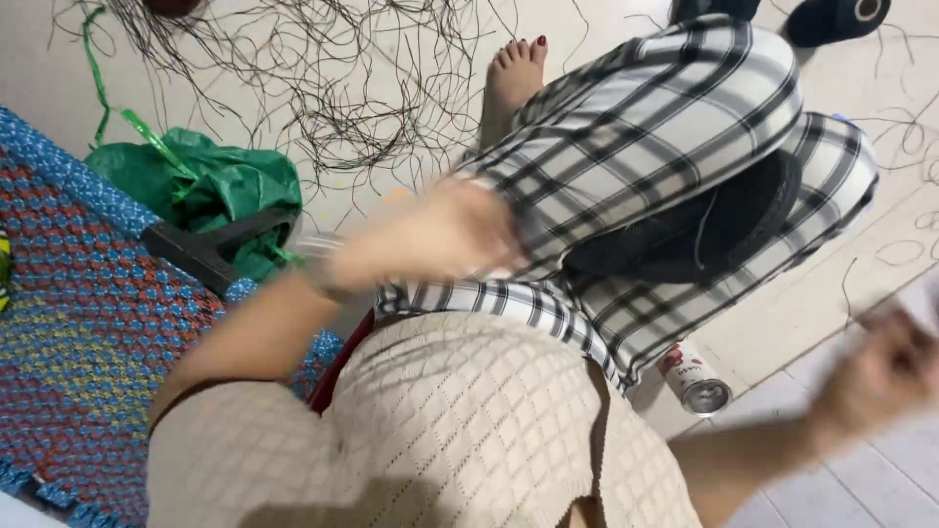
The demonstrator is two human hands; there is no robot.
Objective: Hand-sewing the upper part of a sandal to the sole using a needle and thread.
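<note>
I sit on the floor in plaid trousers and a cream knit top. A black woven round piece (685, 235) lies in my lap between my legs, with a thin thread across it. My left hand (430, 240) is blurred by motion in front of my left knee, just left of the black piece. Its fingers cannot be made out. My right hand (880, 376) is out at the far right above the tiled floor, also blurred and looking loosely curled. Whether it holds a thread cannot be seen.
Tangled black threads (333, 88) are spread over the floor ahead, near my bare foot (514, 73). A green plastic bag (215, 181) and a black tool (210, 249) lie by a colourful woven mat (78, 323). A drink can (696, 381) lies beside my hip. A dark thread spool (836, 18) sits top right.
</note>
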